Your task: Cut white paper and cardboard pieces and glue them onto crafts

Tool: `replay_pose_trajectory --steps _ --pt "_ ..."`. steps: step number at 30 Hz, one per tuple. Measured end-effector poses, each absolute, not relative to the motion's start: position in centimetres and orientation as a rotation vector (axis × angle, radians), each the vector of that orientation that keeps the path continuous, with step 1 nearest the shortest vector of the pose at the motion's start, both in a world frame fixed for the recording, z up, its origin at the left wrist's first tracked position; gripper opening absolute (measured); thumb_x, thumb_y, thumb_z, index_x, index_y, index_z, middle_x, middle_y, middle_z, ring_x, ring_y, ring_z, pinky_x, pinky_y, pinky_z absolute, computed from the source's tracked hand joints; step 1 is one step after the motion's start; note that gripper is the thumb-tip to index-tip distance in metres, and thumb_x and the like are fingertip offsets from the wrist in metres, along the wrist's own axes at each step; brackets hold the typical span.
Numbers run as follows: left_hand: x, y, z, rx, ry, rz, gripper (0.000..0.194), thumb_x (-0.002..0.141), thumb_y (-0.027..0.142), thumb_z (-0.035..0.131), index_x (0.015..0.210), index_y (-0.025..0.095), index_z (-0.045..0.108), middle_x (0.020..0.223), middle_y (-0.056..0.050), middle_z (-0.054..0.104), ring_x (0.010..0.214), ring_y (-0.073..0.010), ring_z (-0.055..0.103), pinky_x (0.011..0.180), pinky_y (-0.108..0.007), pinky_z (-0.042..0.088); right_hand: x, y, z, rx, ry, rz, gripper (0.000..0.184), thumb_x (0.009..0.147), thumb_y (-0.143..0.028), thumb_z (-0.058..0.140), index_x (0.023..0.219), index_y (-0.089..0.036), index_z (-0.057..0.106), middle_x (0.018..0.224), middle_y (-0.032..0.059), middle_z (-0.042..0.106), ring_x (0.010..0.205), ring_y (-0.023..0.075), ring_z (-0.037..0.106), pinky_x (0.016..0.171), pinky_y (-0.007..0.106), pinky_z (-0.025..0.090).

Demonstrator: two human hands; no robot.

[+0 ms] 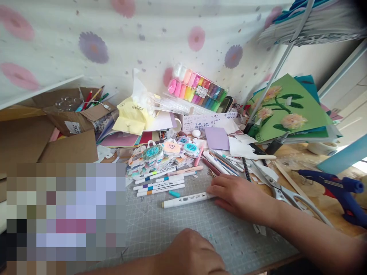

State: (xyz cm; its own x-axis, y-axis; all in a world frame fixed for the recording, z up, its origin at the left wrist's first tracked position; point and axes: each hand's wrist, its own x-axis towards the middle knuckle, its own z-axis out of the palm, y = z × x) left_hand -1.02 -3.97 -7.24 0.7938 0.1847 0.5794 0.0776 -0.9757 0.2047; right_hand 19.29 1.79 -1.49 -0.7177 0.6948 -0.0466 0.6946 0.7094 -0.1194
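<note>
My right hand [233,195] lies low on the grey cutting mat [177,225], fingers bent together around the end of a white marker [186,199] that lies flat and points left. My left hand [192,254] rests at the mat's near edge with its back to the camera; its fingers are curled under and hidden. Several more white markers [160,183] lie in a row just beyond, next to a small teal cap [174,194].
Scissors [282,191] and a blue glue gun [338,191] lie to the right. Small clay pieces [163,151], pens [220,160], a purple paper [217,138] and a clay set [195,88] crowd the back. A cardboard box [77,114] stands left, a green flower card [286,109] right.
</note>
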Motion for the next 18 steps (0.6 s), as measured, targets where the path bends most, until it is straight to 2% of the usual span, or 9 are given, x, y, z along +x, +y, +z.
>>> replay_pose_trajectory --steps 3,5,9,12,14,18 --pt "-1.0 -4.0 -8.1 2.772 0.206 0.89 0.027 0.094 0.021 0.048 0.069 0.018 0.06 0.048 0.007 0.052 0.039 -0.0083 0.037 0.042 -0.024 0.031 18.7 1.7 -1.6 -1.179 -2.905 0.178 0.015 0.09 -0.014 0.05 0.092 -0.018 0.065 0.092 0.0069 0.064 0.085 0.0224 0.06 0.075 0.035 0.048" --pt "-0.9 -4.0 -8.8 2.712 0.251 0.883 0.028 0.095 0.023 0.046 0.071 0.019 0.061 0.047 0.008 0.051 0.037 -0.0083 0.034 0.042 -0.024 0.03 17.9 1.6 -1.5 -1.15 -2.854 0.204 0.015 0.09 -0.016 0.052 0.097 -0.018 0.065 0.097 0.0078 0.064 0.09 0.0229 0.059 0.079 0.036 0.047" --pt "-0.7 -4.0 -10.0 2.587 0.278 0.896 0.047 0.1 0.031 0.026 0.069 0.019 0.06 0.044 0.006 0.047 0.034 -0.0093 0.028 0.039 -0.025 0.028 15.3 1.2 -1.2 -1.041 -2.773 0.269 0.022 0.091 -0.026 0.055 0.11 -0.021 0.064 0.109 0.0073 0.063 0.097 0.0236 0.056 0.086 0.037 0.045" --pt "-0.6 -4.0 -9.9 2.548 0.279 0.997 0.06 0.1 0.034 0.012 0.06 0.019 0.054 0.04 0.004 0.044 0.034 -0.0101 0.029 0.038 -0.025 0.028 13.0 1.2 -1.3 -1.005 -2.809 0.258 0.025 0.092 -0.036 0.053 0.111 -0.025 0.064 0.104 0.0064 0.064 0.093 0.0246 0.057 0.081 0.038 0.046" --pt "-0.6 -3.9 -9.4 2.576 0.274 1.037 0.06 0.1 0.032 0.01 0.058 0.019 0.051 0.04 0.003 0.044 0.035 -0.0103 0.031 0.039 -0.025 0.028 11.8 1.4 -1.6 -1.021 -2.825 0.235 0.028 0.091 -0.041 0.053 0.113 -0.027 0.064 0.1 0.0062 0.065 0.091 0.0255 0.057 0.079 0.038 0.047" --pt "-0.6 -3.7 -8.5 2.644 0.243 1.053 0.055 0.1 0.026 0.015 0.059 0.02 0.05 0.043 0.004 0.047 0.037 -0.0099 0.036 0.044 -0.025 0.029 11.0 2.0 -2.3 -1.059 -2.843 0.161 0.028 0.093 -0.04 0.048 0.096 -0.02 0.069 0.095 0.0068 0.066 0.088 0.0243 0.059 0.078 0.036 0.047"
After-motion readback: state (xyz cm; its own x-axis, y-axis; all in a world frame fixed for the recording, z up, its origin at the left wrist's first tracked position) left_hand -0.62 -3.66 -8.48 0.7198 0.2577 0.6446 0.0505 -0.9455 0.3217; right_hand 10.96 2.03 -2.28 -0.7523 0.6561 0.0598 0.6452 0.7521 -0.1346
